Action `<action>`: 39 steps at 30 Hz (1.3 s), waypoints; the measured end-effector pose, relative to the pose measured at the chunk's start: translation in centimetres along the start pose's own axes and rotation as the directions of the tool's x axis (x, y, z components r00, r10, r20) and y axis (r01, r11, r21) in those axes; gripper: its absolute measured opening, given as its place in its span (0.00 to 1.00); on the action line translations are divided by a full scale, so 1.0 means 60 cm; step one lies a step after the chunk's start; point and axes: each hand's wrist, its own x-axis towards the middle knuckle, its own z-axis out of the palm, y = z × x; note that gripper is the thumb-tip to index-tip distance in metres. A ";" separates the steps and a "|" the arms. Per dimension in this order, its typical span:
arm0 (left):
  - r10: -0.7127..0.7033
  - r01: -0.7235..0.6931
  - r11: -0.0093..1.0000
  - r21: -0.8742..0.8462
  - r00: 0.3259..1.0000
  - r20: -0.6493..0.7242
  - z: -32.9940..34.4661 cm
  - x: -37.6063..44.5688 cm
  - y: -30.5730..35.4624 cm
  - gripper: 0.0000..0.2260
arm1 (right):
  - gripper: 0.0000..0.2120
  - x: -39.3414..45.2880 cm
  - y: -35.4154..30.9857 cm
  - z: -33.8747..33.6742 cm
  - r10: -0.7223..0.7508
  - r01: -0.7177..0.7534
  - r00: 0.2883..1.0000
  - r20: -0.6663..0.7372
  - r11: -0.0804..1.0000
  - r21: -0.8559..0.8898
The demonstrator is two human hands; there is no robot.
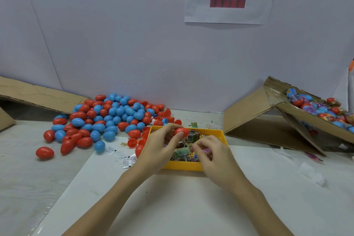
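Left hand (162, 144) gripped 1 red egg (181, 132) above the yellow tray (183, 165) for filling; right hand (212, 152) curled among packets (181, 153), grip unclear.

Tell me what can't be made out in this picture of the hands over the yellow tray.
Head view:
Right hand: curled, blurred fingers hide whether it pinches a packet.
Red egg: left hand covers its underside; whole or half unclear.
Packets in the yellow tray: print too small.
Sign's red strip: blurred out.
Right cardboard box: cut off by the frame edge.
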 end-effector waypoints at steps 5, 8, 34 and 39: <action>-0.030 0.030 0.999 0.029 0.999 0.009 0.001 0.001 -0.009 0.12 | 0.20 -0.003 -0.001 0.017 0.000 0.062 0.974 0.225 0.962 -0.268; -0.043 0.042 0.998 0.038 0.999 0.019 0.002 0.002 -0.011 0.13 | 0.21 -0.001 -0.002 0.018 0.029 0.027 0.979 0.200 0.962 -0.270; -0.062 0.062 0.998 0.001 0.996 0.060 0.009 -0.003 0.015 0.06 | 0.13 0.000 -0.014 -0.004 0.214 -0.144 0.965 -0.151 0.916 0.374; -0.059 0.057 0.998 0.025 0.995 0.077 0.006 -0.004 0.011 0.03 | 0.13 0.000 -0.019 -0.004 0.171 -0.115 0.977 -0.126 0.925 0.363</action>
